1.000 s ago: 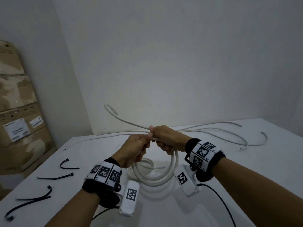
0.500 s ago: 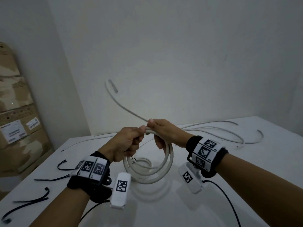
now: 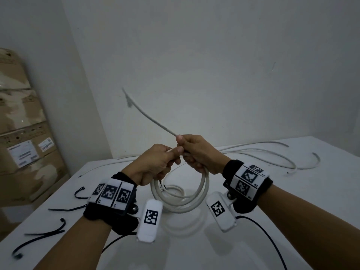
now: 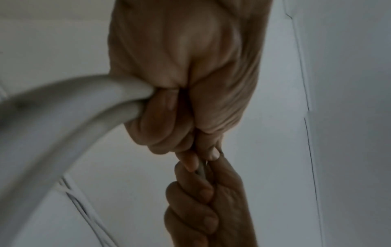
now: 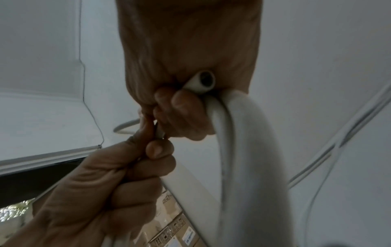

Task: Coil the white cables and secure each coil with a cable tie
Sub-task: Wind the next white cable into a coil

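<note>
Both hands hold a coil of white cable (image 3: 181, 199) up over the white table (image 3: 194, 254). My left hand (image 3: 165, 158) pinches the cable at the top of the coil. My right hand (image 3: 188, 152) grips the gathered loops right beside it, knuckles touching. The cable's free tail (image 3: 148, 115) sticks up and to the left toward the wall. In the left wrist view, curled fingers (image 4: 160, 120) clamp the thick cable (image 4: 74, 113). In the right wrist view, loops (image 5: 243, 142) and a cut cable end (image 5: 203, 81) sit in the fist. Black cable ties (image 3: 66, 209) lie on the table at the left.
More loose white cables (image 3: 272, 154) sprawl across the table's far right. Further black ties (image 3: 45, 233) lie near the left front edge. Stacked cardboard boxes (image 3: 23, 137) stand left of the table. Black wrist-camera cords (image 3: 268, 238) trail toward me.
Both hands and the coil have risen a little. The free tail has swung upward, from low over the table to pointing high against the wall.
</note>
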The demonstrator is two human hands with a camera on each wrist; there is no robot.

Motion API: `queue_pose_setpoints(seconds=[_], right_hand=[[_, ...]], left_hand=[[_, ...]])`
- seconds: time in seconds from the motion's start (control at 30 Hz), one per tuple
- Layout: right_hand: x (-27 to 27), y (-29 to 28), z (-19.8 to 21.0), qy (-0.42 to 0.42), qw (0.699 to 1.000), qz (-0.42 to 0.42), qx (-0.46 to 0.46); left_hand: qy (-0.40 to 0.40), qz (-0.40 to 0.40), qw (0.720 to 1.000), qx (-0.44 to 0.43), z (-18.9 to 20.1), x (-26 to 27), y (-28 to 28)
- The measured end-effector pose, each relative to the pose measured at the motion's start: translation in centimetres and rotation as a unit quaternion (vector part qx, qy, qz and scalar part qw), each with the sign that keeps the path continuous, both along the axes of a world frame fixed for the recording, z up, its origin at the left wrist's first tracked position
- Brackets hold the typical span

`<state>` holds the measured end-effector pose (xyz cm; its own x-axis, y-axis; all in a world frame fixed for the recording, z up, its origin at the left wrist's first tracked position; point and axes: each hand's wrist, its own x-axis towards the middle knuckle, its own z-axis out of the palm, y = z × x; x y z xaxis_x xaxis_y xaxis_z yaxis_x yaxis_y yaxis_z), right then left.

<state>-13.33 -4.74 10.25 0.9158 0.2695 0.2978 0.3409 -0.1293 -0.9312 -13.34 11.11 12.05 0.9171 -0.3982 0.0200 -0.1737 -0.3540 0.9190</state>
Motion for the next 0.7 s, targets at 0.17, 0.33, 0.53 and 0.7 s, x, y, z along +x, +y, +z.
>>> queue_pose_setpoints(seconds=[0.17, 0.33, 0.53, 0.7], right_hand=[[0.3, 0.0, 0.3, -0.022, 0.998, -0.049, -0.011], [0.6, -1.0, 0.0, -0.008, 0.99, -0.123, 0.067], [0.7, 0.1, -0.9, 0.055, 0.981, -0.123, 0.138], [0.0, 0.0, -1.0, 0.089, 0.988, -0.066, 0.111]], left_hand=[[0.025, 0.009, 0.993, -0.114, -0.4, 0.0, 0.4], [0.052, 0.156, 0.971, -0.174, -3.4, -0.7, 0.3], [0.046, 0.267, 0.906, -0.327, -4.7, -2.5, -2.1], [-0.021, 0.274, 0.929, -0.246, -4.3, -1.6, -1.2]])
